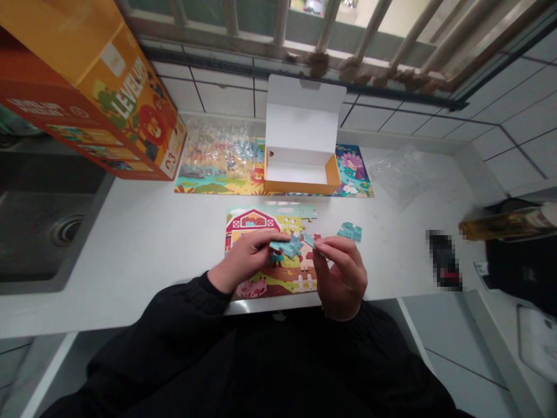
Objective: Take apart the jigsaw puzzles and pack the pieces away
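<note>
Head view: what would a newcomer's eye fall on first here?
Probably the tall orange box at upper left, lettered LEVEL UP. Next, the open, white-lined box near the centre. Just below it lies the red-barn puzzle, with blue-green pieces in the left grip and another piece in the right grip.

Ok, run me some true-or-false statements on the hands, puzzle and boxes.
1. The left hand holds teal puzzle pieces. True.
2. The right hand is empty. False: the right hand pinches a small teal piece.
3. Loose teal pieces lie right of the puzzle. True.
4. The small box is closed. False: the small box stands open.
5. The tall orange box stands beside the sink. True.
</note>
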The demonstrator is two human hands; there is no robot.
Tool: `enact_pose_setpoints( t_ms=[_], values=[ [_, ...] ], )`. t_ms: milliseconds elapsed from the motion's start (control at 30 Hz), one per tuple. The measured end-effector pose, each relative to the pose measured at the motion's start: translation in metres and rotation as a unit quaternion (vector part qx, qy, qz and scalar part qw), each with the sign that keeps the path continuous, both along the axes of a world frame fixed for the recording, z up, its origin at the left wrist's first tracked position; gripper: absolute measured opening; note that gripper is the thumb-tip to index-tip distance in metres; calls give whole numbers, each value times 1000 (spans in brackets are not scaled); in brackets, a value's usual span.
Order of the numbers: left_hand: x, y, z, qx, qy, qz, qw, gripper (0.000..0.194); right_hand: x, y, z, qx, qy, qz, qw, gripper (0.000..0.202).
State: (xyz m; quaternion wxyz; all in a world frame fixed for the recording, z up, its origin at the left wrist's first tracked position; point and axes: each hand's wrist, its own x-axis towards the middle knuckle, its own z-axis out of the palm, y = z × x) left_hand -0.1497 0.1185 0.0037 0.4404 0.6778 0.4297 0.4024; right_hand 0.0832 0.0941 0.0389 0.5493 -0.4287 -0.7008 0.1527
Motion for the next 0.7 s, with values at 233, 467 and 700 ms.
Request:
enact_pose_setpoints(
  t_ms=[233, 467, 700],
  values=[
    [-3, 0, 3, -42, 21, -19, 999, 27, -7, 7, -19, -68, -181, 111, 975, 50],
    [-4, -6, -1, -128, -118, -45, 984, 60, -8, 8, -22, -78, -186, 134, 970, 38],
    [-3, -6, -1, -50, -11, -63, 997, 26, -12, 7, -22, -184, -90, 40, 978, 26]
  ],
)
